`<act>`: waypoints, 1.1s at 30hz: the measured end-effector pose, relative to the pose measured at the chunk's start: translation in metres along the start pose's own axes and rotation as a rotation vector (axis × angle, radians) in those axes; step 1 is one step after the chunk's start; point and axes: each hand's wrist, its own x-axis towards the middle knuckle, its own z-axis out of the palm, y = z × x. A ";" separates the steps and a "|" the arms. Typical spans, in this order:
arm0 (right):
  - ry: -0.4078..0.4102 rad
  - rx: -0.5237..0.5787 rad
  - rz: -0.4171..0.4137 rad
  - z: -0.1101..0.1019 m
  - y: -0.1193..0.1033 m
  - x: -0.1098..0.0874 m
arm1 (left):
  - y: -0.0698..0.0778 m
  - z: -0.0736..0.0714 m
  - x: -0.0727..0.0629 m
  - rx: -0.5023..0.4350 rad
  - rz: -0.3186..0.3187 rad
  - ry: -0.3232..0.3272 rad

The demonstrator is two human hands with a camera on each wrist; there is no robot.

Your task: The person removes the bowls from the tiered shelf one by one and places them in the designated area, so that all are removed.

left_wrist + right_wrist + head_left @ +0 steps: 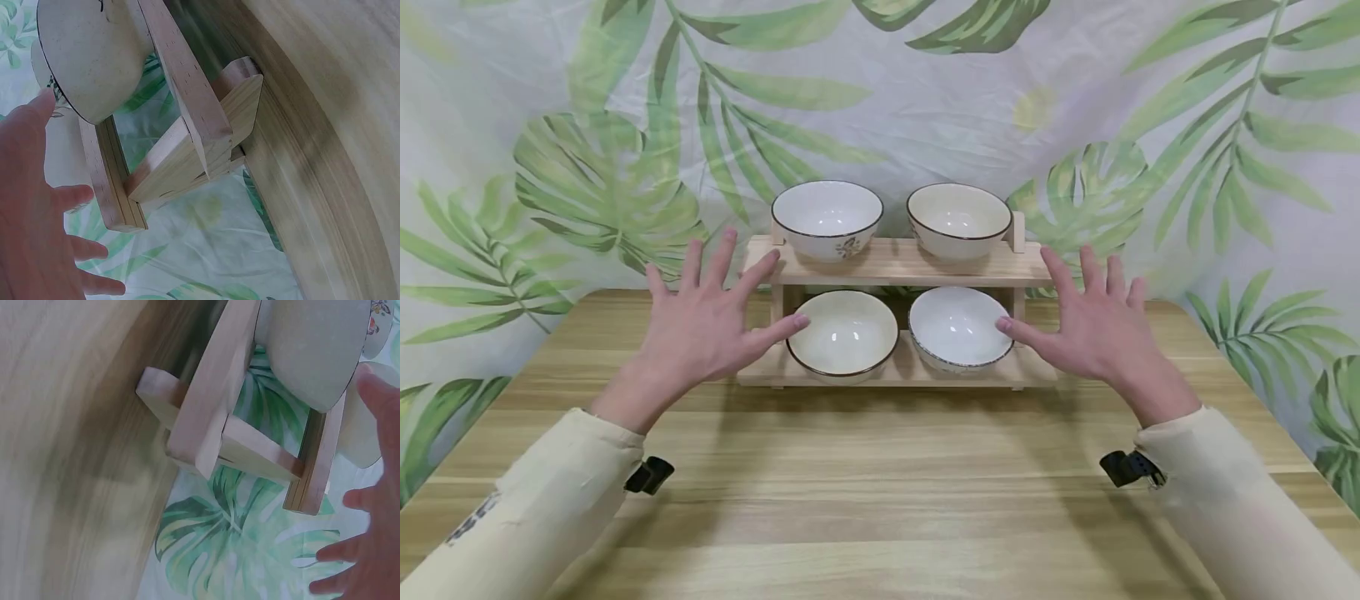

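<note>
Both hands are spread, fingers straight, on either side of a two-tier wooden rack (880,268). My left hand (696,325) is at the rack's left end, its thumb tip overlapping the rim of the lower left cream bowl (842,333) in the head view. At the right end is my right hand (1097,325), thumb tip over the edge of the lower right white bowl (961,327). A white bowl with a leaf motif (827,218) sits on the upper tier's left, a dark-rimmed cream bowl (959,220) on its right. Neither hand grips anything.
The rack stands at the back of a wood-grain table (880,483). Behind it hangs a leaf-printed cloth (940,100). A short upright post (1018,232) rises at the upper tier's right end. Black straps (649,475) sit at both wrists.
</note>
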 end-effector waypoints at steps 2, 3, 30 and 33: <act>0.048 0.034 -0.027 0.000 -0.001 -0.003 | -0.001 -0.001 -0.002 -0.015 -0.003 0.001; 0.076 0.062 -0.041 0.001 -0.002 -0.005 | -0.001 -0.001 -0.003 -0.027 -0.003 0.001; -0.094 1.005 -0.059 0.054 -0.040 -0.012 | -0.025 0.043 -0.026 -0.942 -0.137 -0.338; -0.085 1.036 -0.047 0.059 -0.042 -0.011 | -0.022 0.046 -0.021 -0.925 -0.122 -0.353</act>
